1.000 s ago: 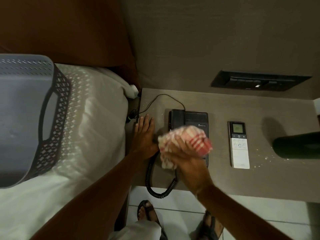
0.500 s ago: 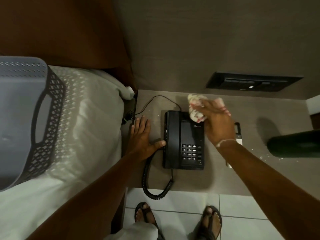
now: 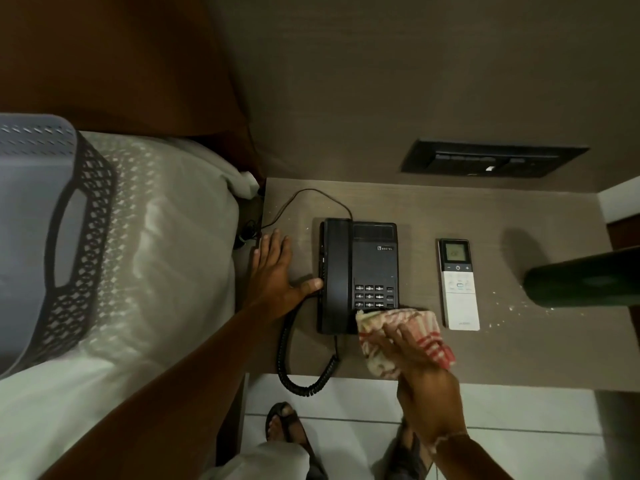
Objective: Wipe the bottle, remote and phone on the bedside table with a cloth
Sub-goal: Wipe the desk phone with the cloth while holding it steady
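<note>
Bed (image 3: 145, 271) with pale sheet, abutting the left edge of the bench (image 3: 485, 358); a grey perforated basket (image 3: 45, 237) lies on it at far left. Bench: dark wood-grain top set against the wall, its front edge above a tiled floor (image 3: 502, 410) where two sandalled feet stand. A dark switch panel (image 3: 491, 159) is recessed in the wall above the back edge. Bottle (image 3: 585, 280): dark green, at the right edge of the bench, partly cut off by the frame; pale crumbs are scattered on the surface just in front of it. Phone (image 3: 360, 268): black corded desk set toward the left half of the bench, handset in its cradle on the left side, keypad at the near right, coiled cord looping over the front edge. Cloth (image 3: 415, 327): red-and-white checked, bunched, covering the near right corner of the phone. Remote (image 3: 459, 285): white with a small screen, lying flat between phone and bottle, apart from both. Left hand (image 3: 277, 275): open and flat on the bench near the left edge, thumb touching the phone's left side. Right hand (image 3: 426, 379): closed around the cloth, pressing it against the phone.
</note>
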`<action>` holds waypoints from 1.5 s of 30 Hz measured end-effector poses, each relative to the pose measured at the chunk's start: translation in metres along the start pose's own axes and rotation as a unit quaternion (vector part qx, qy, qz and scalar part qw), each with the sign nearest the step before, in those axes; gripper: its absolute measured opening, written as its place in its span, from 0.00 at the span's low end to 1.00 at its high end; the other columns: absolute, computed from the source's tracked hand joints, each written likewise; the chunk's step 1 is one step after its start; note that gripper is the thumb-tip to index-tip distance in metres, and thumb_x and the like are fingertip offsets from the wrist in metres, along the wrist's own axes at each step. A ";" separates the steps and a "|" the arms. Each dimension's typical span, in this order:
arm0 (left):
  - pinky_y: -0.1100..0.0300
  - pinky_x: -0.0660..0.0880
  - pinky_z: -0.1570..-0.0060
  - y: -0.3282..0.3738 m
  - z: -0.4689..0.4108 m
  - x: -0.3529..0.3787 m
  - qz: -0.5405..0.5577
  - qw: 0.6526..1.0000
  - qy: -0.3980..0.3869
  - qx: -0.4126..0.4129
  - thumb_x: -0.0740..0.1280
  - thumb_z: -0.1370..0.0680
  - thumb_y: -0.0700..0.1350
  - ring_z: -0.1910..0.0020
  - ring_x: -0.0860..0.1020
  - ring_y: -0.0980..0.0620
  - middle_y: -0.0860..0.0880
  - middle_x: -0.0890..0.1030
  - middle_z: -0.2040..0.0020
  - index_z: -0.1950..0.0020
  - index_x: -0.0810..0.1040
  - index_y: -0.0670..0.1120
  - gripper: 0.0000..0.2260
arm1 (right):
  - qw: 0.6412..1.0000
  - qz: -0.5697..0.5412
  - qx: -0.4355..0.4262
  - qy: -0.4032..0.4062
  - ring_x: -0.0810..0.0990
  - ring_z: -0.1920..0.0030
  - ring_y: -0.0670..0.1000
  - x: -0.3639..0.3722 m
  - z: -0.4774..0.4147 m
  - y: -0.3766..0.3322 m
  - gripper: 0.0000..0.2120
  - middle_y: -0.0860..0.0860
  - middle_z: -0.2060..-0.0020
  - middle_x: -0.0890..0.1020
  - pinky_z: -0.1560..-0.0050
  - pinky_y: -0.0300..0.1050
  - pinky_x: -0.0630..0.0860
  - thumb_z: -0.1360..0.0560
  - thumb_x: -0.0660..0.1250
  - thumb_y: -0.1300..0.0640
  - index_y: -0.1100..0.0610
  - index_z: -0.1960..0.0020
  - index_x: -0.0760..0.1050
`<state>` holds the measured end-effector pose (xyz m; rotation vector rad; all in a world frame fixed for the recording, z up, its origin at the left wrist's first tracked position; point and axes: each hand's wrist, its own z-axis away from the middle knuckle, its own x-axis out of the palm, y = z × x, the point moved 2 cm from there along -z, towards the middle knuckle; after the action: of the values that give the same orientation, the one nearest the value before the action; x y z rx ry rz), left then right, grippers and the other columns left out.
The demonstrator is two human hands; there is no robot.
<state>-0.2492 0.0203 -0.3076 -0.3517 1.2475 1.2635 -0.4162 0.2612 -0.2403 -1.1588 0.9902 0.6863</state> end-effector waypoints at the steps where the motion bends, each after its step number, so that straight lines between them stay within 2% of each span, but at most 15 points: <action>1: 0.44 0.41 0.22 0.000 0.000 0.000 -0.001 1.000 -0.001 -0.001 0.57 0.32 0.74 0.20 0.38 0.44 0.44 0.41 0.18 0.18 0.45 0.47 0.52 | 0.999 -0.029 0.038 0.014 0.84 0.59 0.52 -0.013 -0.012 0.000 0.43 0.51 0.41 0.80 0.65 0.38 0.80 0.40 0.73 0.71 0.44 0.31 0.68; 3: 0.45 0.39 0.22 -0.001 0.000 0.000 -0.001 1.000 0.002 0.001 0.56 0.33 0.75 0.20 0.38 0.44 0.45 0.41 0.18 0.18 0.45 0.47 0.52 | 0.992 -0.060 0.092 0.064 0.74 0.73 0.40 -0.036 -0.047 0.003 0.40 0.51 0.53 0.83 0.73 0.29 0.72 0.34 0.70 0.68 0.41 0.29 0.63; 5: 0.46 0.39 0.23 -0.001 -0.001 0.001 0.001 1.000 0.002 0.003 0.55 0.33 0.76 0.20 0.38 0.44 0.44 0.41 0.18 0.18 0.45 0.47 0.52 | 0.991 -0.035 0.095 0.083 0.74 0.74 0.43 -0.051 -0.094 0.006 0.36 0.52 0.47 0.82 0.77 0.33 0.73 0.30 0.68 0.68 0.42 0.29 0.63; 7: 0.46 0.39 0.23 -0.002 -0.001 0.001 0.004 1.000 0.003 0.003 0.53 0.35 0.77 0.20 0.38 0.45 0.45 0.41 0.18 0.18 0.45 0.47 0.53 | 0.995 0.040 0.075 0.055 0.81 0.62 0.51 -0.056 -0.136 0.005 0.34 0.51 0.35 0.75 0.67 0.43 0.81 0.29 0.67 0.67 0.44 0.29 0.64; 10: 0.46 0.39 0.23 -0.003 -0.001 0.002 0.004 1.000 0.007 0.006 0.55 0.33 0.77 0.20 0.38 0.45 0.44 0.42 0.18 0.18 0.45 0.47 0.53 | 0.993 0.105 0.059 -0.012 0.77 0.40 0.56 -0.038 -0.156 0.003 0.33 0.51 0.29 0.67 0.51 0.51 0.81 0.30 0.67 0.67 0.45 0.30 0.66; 15: 0.45 0.39 0.22 0.000 0.000 0.002 -0.007 1.000 0.004 -0.006 0.57 0.32 0.75 0.20 0.38 0.45 0.44 0.41 0.18 0.19 0.44 0.47 0.52 | 0.988 0.153 -0.010 -0.006 0.68 0.30 0.60 0.003 -0.066 -0.001 0.34 0.54 0.30 0.72 0.38 0.63 0.71 0.36 0.72 0.70 0.53 0.32 0.72; 17: 0.45 0.39 0.22 0.000 0.000 0.001 -0.002 1.000 0.002 -0.005 0.56 0.33 0.75 0.20 0.37 0.45 0.44 0.41 0.18 0.19 0.44 0.47 0.52 | 0.989 0.140 -0.052 0.014 0.73 0.34 0.62 0.010 -0.025 -0.002 0.31 0.55 0.33 0.74 0.42 0.65 0.73 0.37 0.72 0.68 0.54 0.35 0.75; 19: 0.45 0.40 0.22 0.000 0.000 0.000 0.000 1.000 0.000 -0.004 0.57 0.33 0.75 0.20 0.37 0.45 0.44 0.41 0.18 0.19 0.44 0.47 0.52 | 0.995 0.090 -0.036 -0.002 0.80 0.42 0.62 0.007 -0.005 -0.005 0.36 0.55 0.38 0.78 0.51 0.61 0.79 0.44 0.76 0.71 0.52 0.37 0.77; 21: 0.45 0.39 0.22 0.000 0.001 0.000 0.001 1.000 0.000 -0.003 0.57 0.32 0.75 0.20 0.37 0.45 0.45 0.41 0.18 0.19 0.44 0.47 0.52 | 0.998 -0.021 0.049 -0.043 0.84 0.52 0.54 -0.010 -0.009 -0.011 0.35 0.51 0.38 0.78 0.55 0.46 0.82 0.37 0.73 0.68 0.46 0.34 0.73; 23: 0.45 0.39 0.22 0.000 0.001 0.000 0.001 1.000 -0.002 -0.003 0.56 0.32 0.75 0.20 0.37 0.45 0.45 0.40 0.18 0.18 0.44 0.47 0.52 | 0.991 -0.092 0.100 -0.012 0.81 0.62 0.43 -0.030 -0.034 -0.014 0.32 0.49 0.40 0.80 0.64 0.30 0.78 0.30 0.65 0.62 0.40 0.31 0.66; 26: 0.45 0.38 0.23 0.000 0.000 0.000 0.001 1.000 -0.005 -0.005 0.56 0.33 0.75 0.20 0.37 0.45 0.45 0.40 0.18 0.18 0.44 0.47 0.52 | 0.993 -0.064 0.065 0.079 0.81 0.51 0.45 -0.046 -0.102 -0.025 0.35 0.47 0.32 0.74 0.57 0.41 0.82 0.31 0.67 0.67 0.41 0.31 0.67; 30: 0.46 0.38 0.23 -0.002 -0.001 0.001 -0.001 1.000 -0.004 -0.010 0.56 0.33 0.76 0.20 0.38 0.45 0.44 0.41 0.18 0.18 0.45 0.47 0.53 | 0.997 0.064 -0.038 0.002 0.61 0.26 0.53 -0.030 -0.172 -0.049 0.32 0.49 0.27 0.67 0.32 0.54 0.64 0.29 0.64 0.71 0.48 0.30 0.68; 34: 0.44 0.40 0.22 -0.002 -0.001 0.002 -0.003 1.000 -0.002 -0.002 0.53 0.34 0.77 0.20 0.39 0.44 0.43 0.42 0.18 0.19 0.45 0.46 0.53 | 0.984 0.154 -0.079 -0.045 0.49 0.23 0.55 -0.003 -0.144 -0.047 0.33 0.49 0.23 0.58 0.29 0.53 0.44 0.26 0.62 0.65 0.47 0.25 0.60; 40: 0.44 0.40 0.22 0.002 0.003 -0.004 0.012 1.000 -0.001 -0.007 0.58 0.31 0.73 0.20 0.38 0.44 0.44 0.42 0.18 0.19 0.45 0.46 0.50 | 0.986 0.101 -0.124 -0.058 0.68 0.30 0.56 0.030 -0.014 -0.046 0.34 0.52 0.33 0.74 0.27 0.51 0.53 0.36 0.65 0.72 0.52 0.33 0.73; 45: 0.44 0.41 0.21 0.006 0.009 -0.007 0.032 0.998 -0.024 -0.042 0.60 0.28 0.71 0.20 0.36 0.45 0.44 0.40 0.18 0.19 0.44 0.47 0.48 | 0.994 0.033 -0.095 -0.035 0.78 0.39 0.56 0.013 -0.007 -0.049 0.38 0.49 0.41 0.81 0.34 0.50 0.68 0.45 0.77 0.72 0.48 0.39 0.78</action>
<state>-0.2487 0.0258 -0.2961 -0.3424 1.1755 1.3753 -0.3706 0.2400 -0.2322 -1.2622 0.9221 0.8843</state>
